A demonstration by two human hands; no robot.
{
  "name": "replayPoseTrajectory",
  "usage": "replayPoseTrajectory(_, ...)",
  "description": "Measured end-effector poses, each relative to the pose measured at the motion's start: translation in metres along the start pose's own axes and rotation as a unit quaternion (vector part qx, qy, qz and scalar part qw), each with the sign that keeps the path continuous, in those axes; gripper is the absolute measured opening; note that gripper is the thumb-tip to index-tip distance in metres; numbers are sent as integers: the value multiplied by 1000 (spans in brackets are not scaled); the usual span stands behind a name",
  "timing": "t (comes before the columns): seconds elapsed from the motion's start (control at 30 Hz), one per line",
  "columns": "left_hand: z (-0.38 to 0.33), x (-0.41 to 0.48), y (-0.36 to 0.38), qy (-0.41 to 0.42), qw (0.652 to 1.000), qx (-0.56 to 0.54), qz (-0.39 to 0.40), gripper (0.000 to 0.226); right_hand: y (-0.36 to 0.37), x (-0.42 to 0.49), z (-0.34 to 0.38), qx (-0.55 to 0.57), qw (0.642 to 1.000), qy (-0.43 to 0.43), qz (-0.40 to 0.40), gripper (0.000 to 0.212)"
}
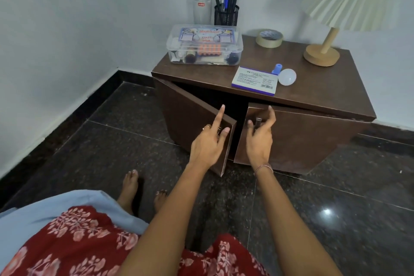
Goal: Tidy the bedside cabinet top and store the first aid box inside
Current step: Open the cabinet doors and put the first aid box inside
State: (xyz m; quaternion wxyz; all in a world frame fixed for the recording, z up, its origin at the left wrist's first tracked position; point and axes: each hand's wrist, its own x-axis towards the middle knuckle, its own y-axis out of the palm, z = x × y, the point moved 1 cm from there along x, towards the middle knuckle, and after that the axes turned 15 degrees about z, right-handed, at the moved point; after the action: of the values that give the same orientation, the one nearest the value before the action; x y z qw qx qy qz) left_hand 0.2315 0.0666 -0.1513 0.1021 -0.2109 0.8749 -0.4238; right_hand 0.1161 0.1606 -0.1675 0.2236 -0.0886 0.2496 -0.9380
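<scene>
Two doors of the low dark-brown wooden bedside cabinet (313, 96) stand partly open in front of you. Your left hand (209, 143) holds the left door (186, 116) at its free edge: thumb laid across the edge, index finger straight up, the other fingers (207, 127) curled against the front. Your right hand (259, 141) is at the right door (302, 139), fingers loosely curved and spread about the small metal handle (258, 120) — you cannot tell whether they touch it.

The clear plastic first aid box (205, 45) sits lid-on at the top's rear left corner. Just behind it stand a clear drinking glass (201, 9) and a black mesh pen holder (226, 15) full of pens. A roll of beige masking tape (269, 38) lies flat at the back, and a wooden-based lamp with a pleated cream shade (322, 51) stands at the right. Near the front edge lies a flat white-and-purple carton (255, 80) — touching it, a white bulb (287, 76) and a small blue cap (277, 69).
</scene>
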Motion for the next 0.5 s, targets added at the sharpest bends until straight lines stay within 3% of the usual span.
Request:
replayPoseTrajectory(0.23,-4,-7,-23,-39,997,61,-16,54,-34,-10,17,-154,987,19,48,58)
replayPoseTrajectory(0.37,-10,-24,-30,-67,991,107,-33,54,-46,-32,27,-249,967,33,27,65)
replayPoseTrajectory(0.5,-8,-38,-40,-109,988,109,-5,45,-53,-54,43,-319,943,73,56,70)
